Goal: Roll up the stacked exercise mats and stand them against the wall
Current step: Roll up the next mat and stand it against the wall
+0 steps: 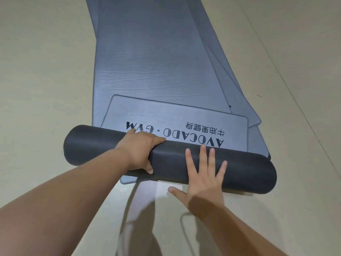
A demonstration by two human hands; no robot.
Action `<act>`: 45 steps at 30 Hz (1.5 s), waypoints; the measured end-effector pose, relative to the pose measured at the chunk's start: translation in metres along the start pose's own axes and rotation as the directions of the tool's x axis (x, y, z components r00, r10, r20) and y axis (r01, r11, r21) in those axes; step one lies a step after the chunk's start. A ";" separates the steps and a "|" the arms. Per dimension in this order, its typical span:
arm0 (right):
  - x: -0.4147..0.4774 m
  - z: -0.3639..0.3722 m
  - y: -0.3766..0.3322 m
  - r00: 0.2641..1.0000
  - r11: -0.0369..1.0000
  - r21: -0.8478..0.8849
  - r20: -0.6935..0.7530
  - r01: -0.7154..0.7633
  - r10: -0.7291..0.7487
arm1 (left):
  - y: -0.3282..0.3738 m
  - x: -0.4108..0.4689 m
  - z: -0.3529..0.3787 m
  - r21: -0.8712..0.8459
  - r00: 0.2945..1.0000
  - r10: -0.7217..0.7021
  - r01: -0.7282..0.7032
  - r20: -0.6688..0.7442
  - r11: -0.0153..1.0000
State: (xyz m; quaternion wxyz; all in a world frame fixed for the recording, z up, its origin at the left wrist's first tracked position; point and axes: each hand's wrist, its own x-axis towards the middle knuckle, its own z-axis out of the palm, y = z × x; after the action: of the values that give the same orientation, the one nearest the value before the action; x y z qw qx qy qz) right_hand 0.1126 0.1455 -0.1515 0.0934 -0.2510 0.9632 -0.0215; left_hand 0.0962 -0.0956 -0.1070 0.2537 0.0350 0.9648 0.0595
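Your left hand [137, 150] is wrapped over the dark roll [166, 159], fingers curled across the top and thumb tucked under the near side, so it is gripping the roll. Your right hand [204, 174] lies flat on the roll with fingers spread wide, pressing rather than gripping. The roll lies across the near end of the stacked mats [151, 52] on the floor [36, 71], and only a short printed flap [175, 117] of this mat is left flat ahead of it.

The main risk looks like a crooked roll. It already sits at a slant, its right end nearer you than its left, and your two hands push in different ways; if the gripping side advances faster, the roll will probably cone out at one end and stand badly against the wall.

The flat right hand has no hold on the roll. Lift it to reposition and the foam may spring back and loosen the outer turns, since only the left hand is clamping.

The mats beneath are fanned out, not squared. Pushing forward could drag the next mat along or catch its edge into the roll.

At the last turn the free flap may pop open unless you pin it.
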 end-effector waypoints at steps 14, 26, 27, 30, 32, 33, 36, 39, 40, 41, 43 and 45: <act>0.124 -0.044 0.024 0.957 0.998 0.031 0.288 -0.048 0.037 | 0.042 -0.013 0.059 0.014 0.971 -0.178 0.182 -0.157 0.983; 0.081 0.009 0.032 0.995 0.990 -0.110 -0.048 0.085 -0.091 | 0.006 0.064 0.011 0.042 0.969 -0.213 0.220 -0.125 0.975; 0.086 0.006 0.034 0.997 0.990 -0.120 -0.012 0.077 -0.079 | 0.003 0.069 0.006 0.044 0.971 -0.210 0.216 -0.117 0.975; 0.110 -0.012 0.035 0.987 0.980 -0.191 0.160 0.049 -0.018 | -0.002 0.085 -0.012 0.048 0.968 -0.225 0.231 -0.109 0.972; 0.130 -0.023 0.035 0.985 0.973 -0.225 0.173 0.046 -0.007 | 0.001 0.091 -0.018 0.086 0.950 -0.246 0.266 -0.192 0.960; 0.141 -0.029 0.037 0.985 0.974 -0.221 0.170 0.041 -0.003 | 0.005 0.092 -0.016 0.119 0.938 -0.235 0.272 -0.256 0.955; 0.171 -0.046 0.044 0.986 0.978 -0.204 0.167 0.044 -0.010 | 0.016 0.088 -0.001 0.129 0.921 -0.209 0.263 -0.330 0.956; 0.191 -0.055 0.049 0.985 0.972 -0.225 0.166 0.073 -0.036 | 0.015 0.094 -0.001 0.074 0.924 -0.251 0.283 -0.289 0.956; 0.197 -0.057 0.052 0.986 0.972 -0.222 0.163 0.074 -0.038 | 0.014 0.100 -0.005 0.076 0.924 -0.253 0.285 -0.285 0.956; 0.203 -0.059 0.054 0.986 0.974 -0.214 0.160 0.072 -0.038 | 0.012 0.106 -0.010 0.079 0.925 -0.251 0.284 -0.284 0.956; 0.212 -0.064 0.054 0.984 0.975 -0.204 0.171 0.093 -0.058 | 0.007 0.112 -0.020 0.082 0.924 -0.249 0.284 -0.291 0.955; 0.219 -0.070 0.057 0.979 0.973 -0.199 0.189 0.120 -0.082 | 0.004 0.117 -0.027 0.099 0.922 -0.247 0.287 -0.297 0.953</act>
State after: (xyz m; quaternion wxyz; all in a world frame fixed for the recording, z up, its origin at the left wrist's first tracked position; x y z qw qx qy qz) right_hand -0.1160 0.0879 -0.1249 0.1516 -0.3094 0.9337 0.0978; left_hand -0.0184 -0.0826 -0.1400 0.1170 -0.0883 0.9884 -0.0397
